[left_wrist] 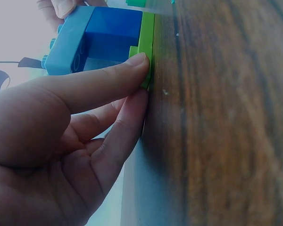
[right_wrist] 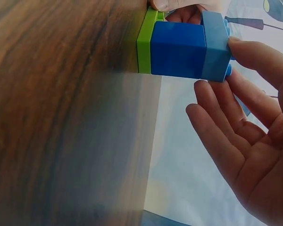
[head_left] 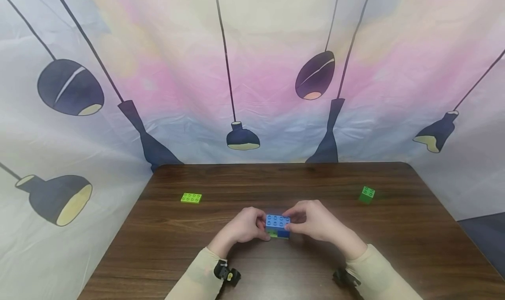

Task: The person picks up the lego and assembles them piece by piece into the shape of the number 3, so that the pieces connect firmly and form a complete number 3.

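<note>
At the middle of the table is a small stack of toy building bricks. A lime green plate (right_wrist: pixel 144 49) lies at its bottom, with a dark blue brick (right_wrist: pixel 178 49) on the plate's right end. Across the top sits a light blue brick (head_left: pixel 275 221), its left part overhanging a gap above the plate. My left hand (head_left: pixel 246 225) pinches the left end of the plate between thumb and fingers. With thumb and fingertips, my right hand (head_left: pixel 317 221) holds the right end of the light blue brick. Some right fingertips are hidden behind it.
Another lime green plate (head_left: pixel 191 198) lies at the back left of the brown wooden table (head_left: pixel 165 256). A green brick (head_left: pixel 367 195) stands at the back right. A cloth backdrop (head_left: pixel 268 81) printed with lamps hangs behind the table's far edge.
</note>
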Demonstrator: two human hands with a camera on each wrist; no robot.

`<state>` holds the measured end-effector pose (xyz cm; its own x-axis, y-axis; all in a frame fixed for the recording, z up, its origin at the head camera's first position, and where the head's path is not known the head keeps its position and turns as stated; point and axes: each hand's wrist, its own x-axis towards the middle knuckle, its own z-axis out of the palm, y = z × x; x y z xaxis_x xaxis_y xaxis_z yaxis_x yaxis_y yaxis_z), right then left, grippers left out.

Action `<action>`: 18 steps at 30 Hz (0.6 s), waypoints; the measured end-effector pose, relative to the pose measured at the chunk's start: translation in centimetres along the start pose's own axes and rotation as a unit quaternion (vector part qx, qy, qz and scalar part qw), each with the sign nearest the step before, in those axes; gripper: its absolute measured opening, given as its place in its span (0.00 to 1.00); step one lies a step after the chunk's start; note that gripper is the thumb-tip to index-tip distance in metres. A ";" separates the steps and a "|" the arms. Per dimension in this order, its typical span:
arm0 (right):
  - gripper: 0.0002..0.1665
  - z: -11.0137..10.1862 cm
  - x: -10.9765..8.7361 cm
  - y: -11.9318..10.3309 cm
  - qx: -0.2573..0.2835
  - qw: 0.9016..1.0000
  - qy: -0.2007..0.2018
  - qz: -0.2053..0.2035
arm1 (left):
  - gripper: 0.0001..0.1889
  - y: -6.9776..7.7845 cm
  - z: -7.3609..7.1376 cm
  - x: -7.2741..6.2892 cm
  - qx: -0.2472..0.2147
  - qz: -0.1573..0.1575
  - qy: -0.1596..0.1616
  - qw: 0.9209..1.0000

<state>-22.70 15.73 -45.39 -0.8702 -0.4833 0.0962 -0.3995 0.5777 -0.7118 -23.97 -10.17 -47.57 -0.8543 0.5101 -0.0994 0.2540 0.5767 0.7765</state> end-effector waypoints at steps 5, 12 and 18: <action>0.13 0.1 -0.1 -0.3 -0.005 1.000 0.002 0.009 | 0.15 -0.1 0.0 0.0 0.002 0.001 -0.001 1.000; 0.14 0.2 -0.1 -0.5 -0.009 1.000 0.006 0.024 | 0.14 -0.5 0.1 0.3 0.006 -0.004 -0.003 1.000; 0.14 0.1 -0.1 -0.4 -0.011 0.999 0.000 0.035 | 0.14 -0.7 0.3 0.4 0.011 -0.003 -0.002 1.000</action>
<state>-22.45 15.51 -45.16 -0.8967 -0.4402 0.0466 -0.3432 0.6248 -0.7014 -24.38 -10.19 -48.31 -0.8537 0.5096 -0.1072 0.2584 0.5934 0.7623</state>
